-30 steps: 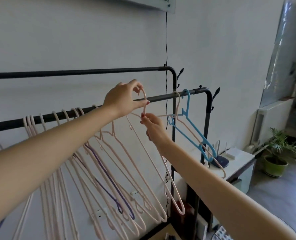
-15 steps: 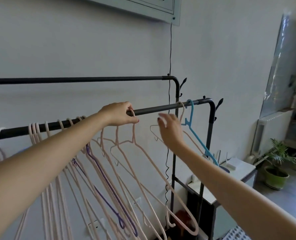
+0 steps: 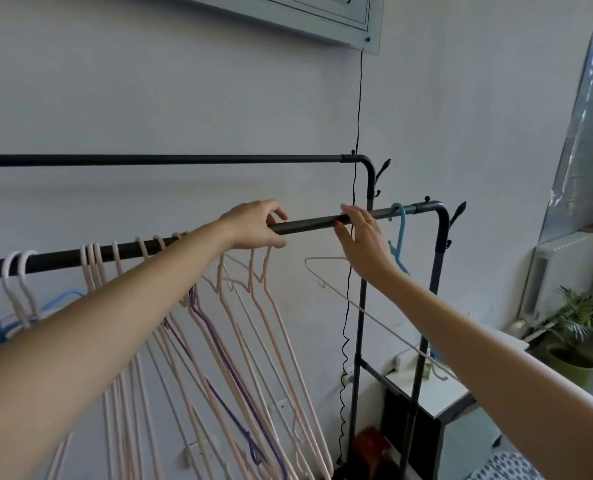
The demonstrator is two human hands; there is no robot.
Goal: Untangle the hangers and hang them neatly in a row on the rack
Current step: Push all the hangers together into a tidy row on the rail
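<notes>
Most thin pink plastic hangers (image 3: 270, 306) hang along the black metal rail (image 3: 305, 224); the left hand (image 3: 253, 225) curls round hooks there, the right hand's (image 3: 360, 237) relaxed fingers reach the last pale hanger (image 3: 357, 306) beside the blue one (image 3: 399, 237).

A black metal rack (image 3: 440, 258) carries pink hangers (image 3: 270, 306), a purple hanger (image 3: 215, 344) and blue hangers (image 3: 399, 237) on its front rail (image 3: 308, 225).

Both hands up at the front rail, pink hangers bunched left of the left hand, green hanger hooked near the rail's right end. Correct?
Not quite: the hanger hooked near the right end of the front rail is blue, not green, as the head view shows. The rest stands: left hand and right hand are at that rail, with pink hangers bunched to the left.
</notes>
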